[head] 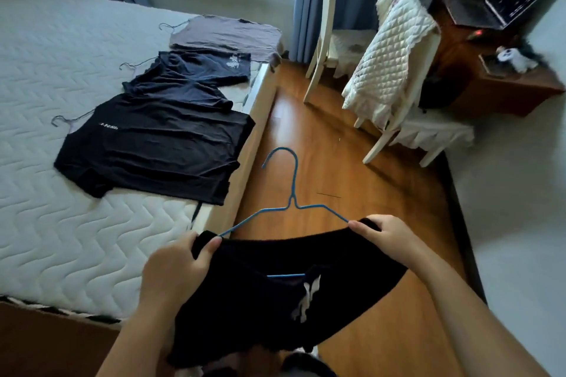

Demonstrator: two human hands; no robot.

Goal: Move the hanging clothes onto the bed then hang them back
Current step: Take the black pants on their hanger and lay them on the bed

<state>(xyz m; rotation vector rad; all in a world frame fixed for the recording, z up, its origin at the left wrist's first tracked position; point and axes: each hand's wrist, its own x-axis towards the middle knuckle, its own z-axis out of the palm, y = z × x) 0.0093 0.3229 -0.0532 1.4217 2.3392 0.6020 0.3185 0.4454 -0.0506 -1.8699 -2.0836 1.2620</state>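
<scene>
While we stand at the foot corner of the bed [76, 223], both hands grip a black shirt [275, 294] on a blue hanger [291, 193]: left hand [174, 266] pinching one shoulder, right hand [382, 236] the other, well apart. Its long axis runs hand to hand, hook pointing away from us. Bare mattress lies to the left of the shirt, nearer our left hand, just this side of the three shirts [159, 144] already laid out there.

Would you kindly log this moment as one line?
left hand, right hand: holding black garment | blue hanger | bed: three shirts
</scene>
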